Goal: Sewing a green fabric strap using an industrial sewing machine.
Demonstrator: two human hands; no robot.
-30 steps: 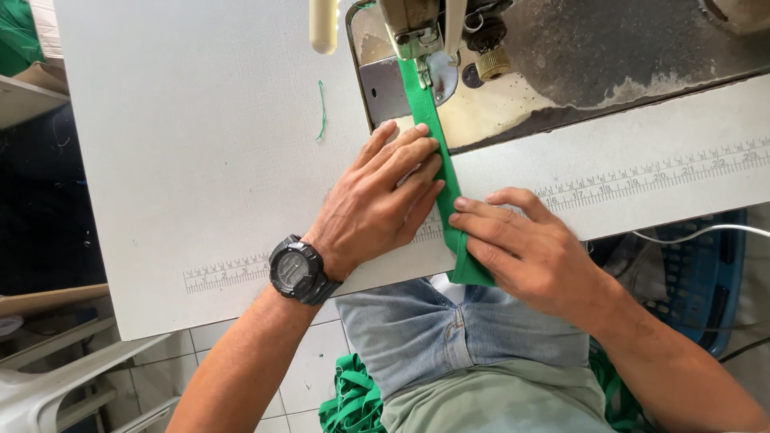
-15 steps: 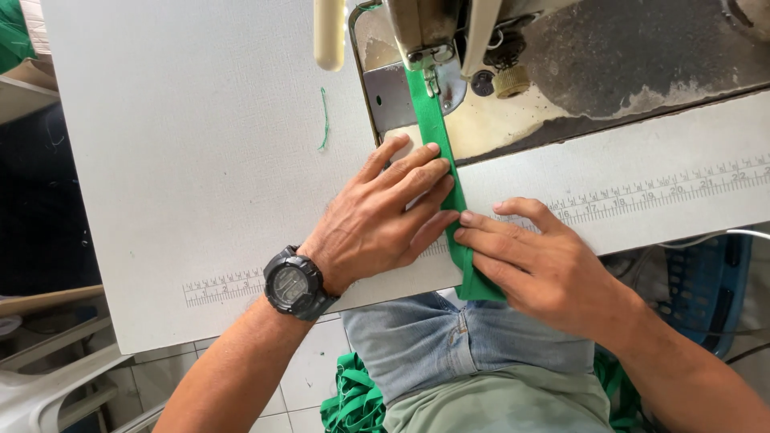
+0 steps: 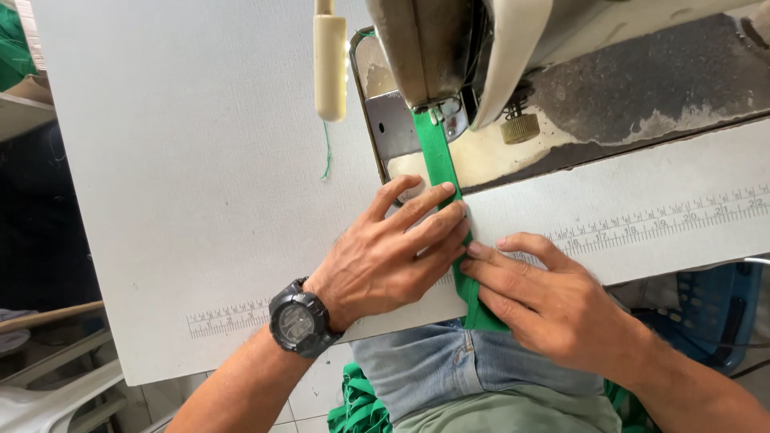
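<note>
A narrow green fabric strip (image 3: 437, 156) runs from under the presser foot of a sewing machine (image 3: 437, 48) down over the front edge of the white table (image 3: 200, 160). My left hand (image 3: 393, 252), with a black wristwatch (image 3: 301, 321), lies flat with its fingertips pressing the strip from the left. On the other side my right hand (image 3: 553, 301) pinches the strip's right edge near the table edge. The lower end of the strip hangs over my lap.
A ruler scale (image 3: 658, 218) is printed along the table's front. A short green thread (image 3: 327, 152) lies left of the metal needle plate (image 3: 393, 132). More green fabric (image 3: 353, 405) is piled below by my jeans. A blue crate (image 3: 710, 309) stands at right under the table.
The view has dropped closer to the machine. Both hands stay on the strip, which has fed a little toward the presser foot.
</note>
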